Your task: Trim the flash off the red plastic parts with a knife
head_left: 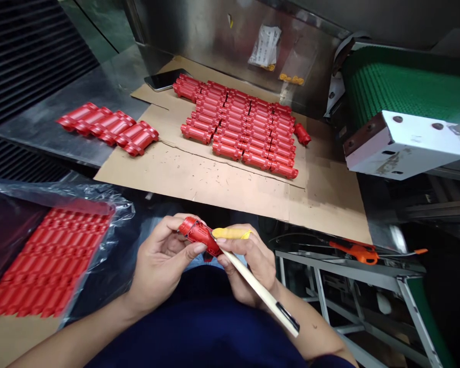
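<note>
My left hand [161, 260] grips a red ribbed plastic cylindrical part [197, 232] between thumb and fingers. My right hand [249, 263] holds a pale wooden stick [258, 289] with a yellow-wrapped tip [230, 233], which touches the red part. Beyond my hands, many matching red parts [239, 128] lie in tight rows on a brown cardboard sheet [199, 184]. More of them [107, 128] sit on a metal surface to the left. A clear plastic bag [48, 260] at the lower left holds another dense layer of red parts.
A black phone [163, 79] lies at the cardboard's far edge, below a steel wall. A green conveyor belt [398, 87] with a white metal bracket [402, 145] stands at the right. Orange-handled cutters [356, 251] lie on a metal frame at the lower right.
</note>
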Demonstrator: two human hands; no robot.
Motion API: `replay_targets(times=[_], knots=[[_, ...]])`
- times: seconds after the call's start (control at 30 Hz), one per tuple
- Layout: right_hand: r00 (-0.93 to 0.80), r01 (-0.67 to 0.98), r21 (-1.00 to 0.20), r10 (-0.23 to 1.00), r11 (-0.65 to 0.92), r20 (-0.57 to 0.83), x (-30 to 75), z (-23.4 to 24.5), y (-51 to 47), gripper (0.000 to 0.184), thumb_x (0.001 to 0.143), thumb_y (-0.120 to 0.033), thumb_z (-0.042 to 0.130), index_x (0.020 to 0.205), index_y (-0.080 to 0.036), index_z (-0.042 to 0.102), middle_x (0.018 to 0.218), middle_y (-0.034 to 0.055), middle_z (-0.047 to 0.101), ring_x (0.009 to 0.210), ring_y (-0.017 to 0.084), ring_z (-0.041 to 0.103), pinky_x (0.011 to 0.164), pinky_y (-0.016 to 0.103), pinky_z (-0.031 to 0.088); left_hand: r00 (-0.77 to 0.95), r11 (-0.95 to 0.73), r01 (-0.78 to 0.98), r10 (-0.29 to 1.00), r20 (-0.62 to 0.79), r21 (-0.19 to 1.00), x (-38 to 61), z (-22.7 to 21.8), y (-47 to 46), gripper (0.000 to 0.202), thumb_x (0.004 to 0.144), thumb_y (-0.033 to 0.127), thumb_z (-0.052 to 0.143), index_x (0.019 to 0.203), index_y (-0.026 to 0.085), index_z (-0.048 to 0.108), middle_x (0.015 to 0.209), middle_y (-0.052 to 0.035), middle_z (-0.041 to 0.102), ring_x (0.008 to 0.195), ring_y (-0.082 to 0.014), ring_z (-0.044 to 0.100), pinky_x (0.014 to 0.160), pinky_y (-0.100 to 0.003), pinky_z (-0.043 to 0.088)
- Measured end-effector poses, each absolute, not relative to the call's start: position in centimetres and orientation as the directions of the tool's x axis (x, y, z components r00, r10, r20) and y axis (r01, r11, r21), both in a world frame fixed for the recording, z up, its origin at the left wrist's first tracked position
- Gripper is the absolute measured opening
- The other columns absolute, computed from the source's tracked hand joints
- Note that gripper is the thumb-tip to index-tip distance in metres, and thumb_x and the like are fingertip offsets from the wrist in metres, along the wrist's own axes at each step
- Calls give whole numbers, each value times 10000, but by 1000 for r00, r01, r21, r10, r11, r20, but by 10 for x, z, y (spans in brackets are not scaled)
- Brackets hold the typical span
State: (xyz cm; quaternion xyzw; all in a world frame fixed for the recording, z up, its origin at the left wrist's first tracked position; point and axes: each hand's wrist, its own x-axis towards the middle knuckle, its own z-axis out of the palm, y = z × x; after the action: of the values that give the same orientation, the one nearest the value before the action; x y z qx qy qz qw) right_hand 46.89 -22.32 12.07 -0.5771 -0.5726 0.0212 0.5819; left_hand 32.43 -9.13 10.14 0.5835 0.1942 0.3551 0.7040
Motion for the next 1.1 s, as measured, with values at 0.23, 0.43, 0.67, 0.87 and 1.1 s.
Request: replay_targets(times=[0.23,0.43,0.67,0.87,1.1], knots=[[335,631,-696,689,343,643,470,120,-220,298,1038,-135,691,1331,-188,706,1153,152,818,1077,288,800,914,483,702,674,40,-259,723,151,965,324,103,-91,246,915,81,856,1071,225,733,1158,-71,731,1007,-196,756,798,-260,663],[344,620,-701,680,353,647,469,119,-220,291,1030,-118,696,1314,-176,713,1131,153,816,1088,295,793,907,480,699,665,35,-250,733,145,968,323,103,-91,244,907,92,867,1067,224,739,1161,-77,735,986,-202,760,770,-262,658],[339,627,-704,696,335,633,469,120,-221,274,1046,-137,679,1316,-186,686,1131,147,810,1085,290,782,934,487,687,660,31,-253,736,150,967,324,104,-91,248,902,94,872,1067,230,746,1166,-69,741,976,-193,770,780,-256,665],[187,721,-615,764,320,617,479,116,-219,260,1058,-185,671,1313,-229,641,1178,147,793,1161,311,739,965,541,674,604,9,-248,783,147,969,325,102,-94,254,870,122,910,1049,219,760,1153,-66,740,967,-198,777,818,-289,685],[445,211,-922,808,325,387,487,113,-225,130,1120,-324,634,1219,-241,635,1234,152,792,1078,270,806,918,475,691,654,205,-242,757,4,948,321,95,-87,361,877,179,925,1170,248,726,1160,-71,774,993,-215,792,882,-319,692]])
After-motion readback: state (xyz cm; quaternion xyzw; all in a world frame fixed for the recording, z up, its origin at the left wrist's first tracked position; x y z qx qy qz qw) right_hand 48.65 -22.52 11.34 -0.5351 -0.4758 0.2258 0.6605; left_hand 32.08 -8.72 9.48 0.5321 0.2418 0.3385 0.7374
